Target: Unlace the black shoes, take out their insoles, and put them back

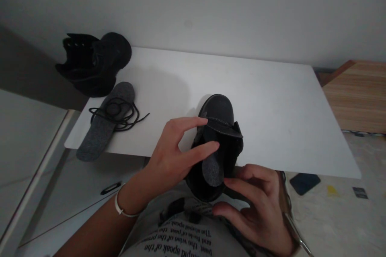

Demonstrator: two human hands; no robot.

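Head view: black shoe (219, 106) points toe-away, long axis nearly front-to-back.

Left fingers (193, 122) touch a black shoe (217, 106) around a grey insole (213, 170).

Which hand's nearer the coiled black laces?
Left. The left hand is over the opening of the shoe, right of the black laces; the right hand is farther right, by the shoe's heel.
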